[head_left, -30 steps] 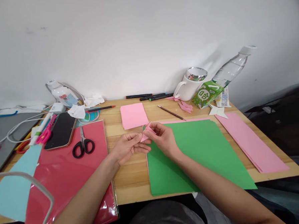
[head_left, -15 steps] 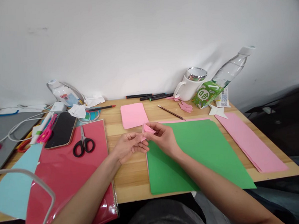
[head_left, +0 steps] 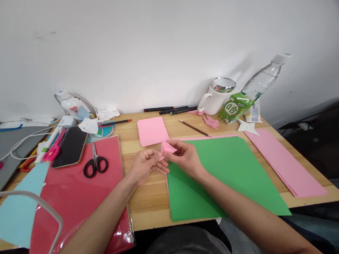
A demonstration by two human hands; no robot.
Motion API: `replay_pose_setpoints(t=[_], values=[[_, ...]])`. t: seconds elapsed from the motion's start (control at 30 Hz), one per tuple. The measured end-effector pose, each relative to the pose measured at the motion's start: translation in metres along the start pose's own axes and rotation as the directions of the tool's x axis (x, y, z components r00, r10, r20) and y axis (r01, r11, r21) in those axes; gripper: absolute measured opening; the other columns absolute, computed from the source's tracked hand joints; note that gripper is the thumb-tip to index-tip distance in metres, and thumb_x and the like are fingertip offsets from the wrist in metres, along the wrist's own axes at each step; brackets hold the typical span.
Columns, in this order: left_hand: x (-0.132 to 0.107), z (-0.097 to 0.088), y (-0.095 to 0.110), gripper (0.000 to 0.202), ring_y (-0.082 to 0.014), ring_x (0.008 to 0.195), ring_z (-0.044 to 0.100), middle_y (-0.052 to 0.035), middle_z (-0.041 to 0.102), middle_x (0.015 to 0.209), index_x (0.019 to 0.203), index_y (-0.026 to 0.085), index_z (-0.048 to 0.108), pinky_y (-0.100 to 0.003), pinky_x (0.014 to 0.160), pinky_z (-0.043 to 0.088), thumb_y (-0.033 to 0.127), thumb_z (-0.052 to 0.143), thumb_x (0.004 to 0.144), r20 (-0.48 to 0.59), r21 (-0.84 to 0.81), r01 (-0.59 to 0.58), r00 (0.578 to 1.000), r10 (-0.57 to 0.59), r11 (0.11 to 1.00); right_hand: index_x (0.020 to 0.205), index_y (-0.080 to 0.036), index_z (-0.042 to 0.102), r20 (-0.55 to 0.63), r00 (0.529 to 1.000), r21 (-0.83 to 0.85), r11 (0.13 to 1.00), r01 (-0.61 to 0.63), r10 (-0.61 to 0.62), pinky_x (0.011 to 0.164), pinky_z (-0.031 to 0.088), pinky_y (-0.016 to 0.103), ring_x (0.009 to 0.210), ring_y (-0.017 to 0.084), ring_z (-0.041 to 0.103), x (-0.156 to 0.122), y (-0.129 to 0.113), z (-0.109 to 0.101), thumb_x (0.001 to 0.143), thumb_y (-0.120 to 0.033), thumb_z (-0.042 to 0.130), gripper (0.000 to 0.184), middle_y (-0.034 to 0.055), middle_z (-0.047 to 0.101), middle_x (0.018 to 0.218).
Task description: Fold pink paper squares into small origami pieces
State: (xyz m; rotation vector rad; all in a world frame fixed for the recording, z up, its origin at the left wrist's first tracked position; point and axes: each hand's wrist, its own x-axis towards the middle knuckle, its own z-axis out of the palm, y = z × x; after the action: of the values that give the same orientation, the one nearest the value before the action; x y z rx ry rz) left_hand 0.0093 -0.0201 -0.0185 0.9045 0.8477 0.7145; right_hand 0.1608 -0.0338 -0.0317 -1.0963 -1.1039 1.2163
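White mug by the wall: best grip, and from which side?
Likely the handle of the white mug, from its left and near side: it juts out that way, while the green carton crowds the mug's right and the wall stands behind. Come in above the pink folded paper lying by the handle.

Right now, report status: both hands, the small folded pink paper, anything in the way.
Left hand, right hand: both gripping small folded pink paper. Creased, pointed, not flat. Nothing blocking; square pink paper stack just beyond.
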Motion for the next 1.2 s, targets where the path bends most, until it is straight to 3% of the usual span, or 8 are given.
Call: replay_pose_setpoints(t=[0.27, 0.5, 0.73, 0.97, 1.2], values=[[-0.003, 0.004, 0.002, 0.037, -0.0153, 0.048, 0.065, -0.0041, 0.067, 0.059, 0.069, 0.011, 0.061, -0.022, 0.045, 0.052, 0.043, 0.079, 0.064, -0.016, 0.05, -0.053, 0.998, 0.053, 0.997, 0.085, -0.018, 0.067, 0.053, 0.997, -0.016, 0.999, 0.051, -0.05, 0.066, 0.049, 0.028, 0.071, 0.016, 0.06, -0.001, -0.008, -0.002, 0.063, -0.034, 0.073, 0.027, 0.0023, 0.067, 0.079], [-0.002, 0.006, -0.001, 0.037, -0.0162, 0.049, 0.066, -0.0033, 0.067, 0.059, 0.071, 0.012, 0.061, -0.024, 0.046, 0.053, 0.045, 0.077, 0.066, -0.017, 0.116, -0.076, 0.997, 0.079, 0.99, 0.093, -0.018, 0.066, -0.047, 0.996, -0.088, 0.994, 0.065, -0.069, 0.065, 0.051, 0.028, 0.068, 0.016, 0.06, -0.006, -0.004, 0.003, 0.068, -0.031, 0.067, 0.029, 0.0037, 0.068, 0.081], [-0.004, 0.009, -0.002, 0.037, -0.0171, 0.051, 0.067, -0.0036, 0.067, 0.062, 0.07, 0.012, 0.06, -0.026, 0.048, 0.055, 0.047, 0.074, 0.068, -0.036, 0.203, -0.12, 0.991, 0.13, 0.972, 0.092, -0.017, 0.065, -0.079, 0.997, -0.055, 0.998, 0.009, -0.013, 0.062, 0.049, 0.027, 0.062, 0.014, 0.057, -0.008, -0.004, 0.005, 0.067, -0.033, 0.069, 0.03, 0.0012, 0.064, 0.072], [-0.004, 0.01, -0.002, 0.04, -0.0176, 0.051, 0.067, -0.0039, 0.067, 0.059, 0.07, 0.012, 0.061, -0.027, 0.049, 0.056, 0.049, 0.074, 0.067, -0.005, 0.225, -0.118, 0.992, 0.122, 0.967, 0.078, -0.018, 0.063, -0.056, 0.997, 0.058, 0.997, -0.045, 0.048, 0.06, 0.046, 0.027, 0.058, 0.012, 0.054, -0.005, -0.008, 0.002, 0.059, -0.039, 0.077, 0.032, -0.0007, 0.062, 0.067], [-0.006, 0.012, -0.004, 0.045, -0.0153, 0.046, 0.065, -0.0008, 0.065, 0.056, 0.068, 0.013, 0.057, -0.025, 0.045, 0.055, 0.054, 0.074, 0.063, -0.07, 0.241, -0.105, 0.99, 0.125, 0.965, 0.087, -0.017, 0.064, -0.007, 0.995, 0.069, 0.993, -0.099, 0.1, 0.055, 0.043, 0.024, 0.055, 0.01, 0.051, -0.004, -0.006, 0.003, 0.059, -0.036, 0.078, 0.037, -0.0033, 0.059, 0.064]])
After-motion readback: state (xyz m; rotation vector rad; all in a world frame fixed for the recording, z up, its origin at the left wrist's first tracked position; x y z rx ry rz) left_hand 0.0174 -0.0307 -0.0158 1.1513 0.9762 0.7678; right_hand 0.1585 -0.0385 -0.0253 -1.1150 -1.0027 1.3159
